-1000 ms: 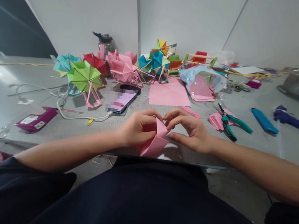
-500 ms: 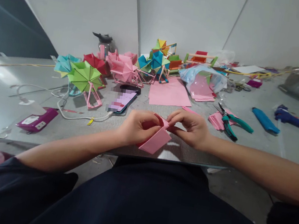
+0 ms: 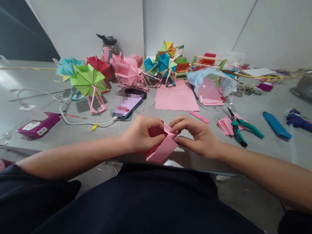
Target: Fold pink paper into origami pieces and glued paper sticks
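A folded piece of pink paper [image 3: 163, 150] is held just above the table's front edge, between both hands. My left hand [image 3: 145, 134] is closed round its left side, thumb pressed on the inner fold. My right hand [image 3: 196, 136] pinches the upper right edge of the same paper between thumb and fingers. Beyond my right hand lies a small pink strip [image 3: 199, 117], flat on the table. Behind it is a pink paper sheet [image 3: 176, 98]. Part of the folded paper is hidden by my left fingers.
Green-handled pliers [image 3: 239, 132] lie on small pink pieces [image 3: 225, 126] at the right, near a blue tube-like object [image 3: 277, 126] and a blue glue gun [image 3: 306, 122]. At the left are a phone [image 3: 128, 106], a purple power strip [image 3: 39, 125] and folded-paper wheels [image 3: 89, 79].
My right hand has shifted slightly left along the paper's edge, uncovering more of the pink strip. The folded paper has tilted a little.
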Demonstrator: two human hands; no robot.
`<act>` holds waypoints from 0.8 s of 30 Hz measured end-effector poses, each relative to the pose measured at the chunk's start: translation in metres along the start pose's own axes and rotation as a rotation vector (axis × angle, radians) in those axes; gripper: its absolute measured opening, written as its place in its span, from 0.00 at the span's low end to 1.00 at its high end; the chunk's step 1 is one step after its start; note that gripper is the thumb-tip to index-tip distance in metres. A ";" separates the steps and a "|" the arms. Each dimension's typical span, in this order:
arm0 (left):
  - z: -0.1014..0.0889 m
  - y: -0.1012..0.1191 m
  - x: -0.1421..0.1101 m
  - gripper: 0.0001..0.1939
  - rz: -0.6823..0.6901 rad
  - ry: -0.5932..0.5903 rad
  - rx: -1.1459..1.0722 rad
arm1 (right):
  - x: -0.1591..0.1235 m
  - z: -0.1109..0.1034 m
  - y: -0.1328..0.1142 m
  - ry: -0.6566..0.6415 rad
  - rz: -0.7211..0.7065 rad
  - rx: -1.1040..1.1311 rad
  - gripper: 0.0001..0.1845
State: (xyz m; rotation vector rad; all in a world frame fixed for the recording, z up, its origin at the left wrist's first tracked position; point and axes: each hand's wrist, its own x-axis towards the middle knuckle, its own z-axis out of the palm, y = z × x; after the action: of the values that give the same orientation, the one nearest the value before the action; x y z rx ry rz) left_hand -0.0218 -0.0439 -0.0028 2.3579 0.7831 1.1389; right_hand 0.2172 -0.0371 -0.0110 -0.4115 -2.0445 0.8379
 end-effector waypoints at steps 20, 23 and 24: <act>-0.003 0.005 -0.001 0.09 0.231 0.049 0.025 | 0.002 0.000 0.010 0.081 0.318 0.198 0.12; -0.003 0.004 -0.001 0.08 0.236 0.054 0.038 | 0.003 -0.001 0.011 0.068 0.282 0.163 0.11; -0.003 0.004 -0.001 0.08 0.237 0.053 0.040 | 0.003 -0.001 0.011 0.067 0.266 0.151 0.11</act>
State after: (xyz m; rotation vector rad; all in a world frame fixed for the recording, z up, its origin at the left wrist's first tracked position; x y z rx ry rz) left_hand -0.0235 -0.0474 0.0002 2.5147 0.5585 1.2960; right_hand 0.2162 -0.0276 -0.0165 -0.6274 -1.8746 1.1162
